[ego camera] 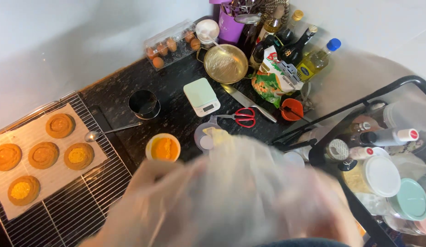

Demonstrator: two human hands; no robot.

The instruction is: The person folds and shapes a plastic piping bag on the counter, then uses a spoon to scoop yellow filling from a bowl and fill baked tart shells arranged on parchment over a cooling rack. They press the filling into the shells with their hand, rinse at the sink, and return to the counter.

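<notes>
Both my hands are blurred by motion at the bottom of the view. My left hand (146, 196) grips the left side of a translucent plastic bag (240, 183) that spreads across the middle. My right hand (329, 203) shows at the bag's right side, mostly covered by the plastic and seemingly holding it. A yellowish end of the bag (217, 134) points away from me. Just beyond my left hand stands a small bowl of orange-yellow cream (163, 147). A spoon (107, 131) lies to its left.
A wire rack (85, 201) at left carries parchment with several round pastries (43, 154). On the dark counter: black ring mould (143, 104), kitchen scale (201, 96), red scissors (242, 116), knife (247, 103), gold pan (224, 63), egg carton (169, 45), bottles (291, 41). A black trolley (355, 107) with jars stands right.
</notes>
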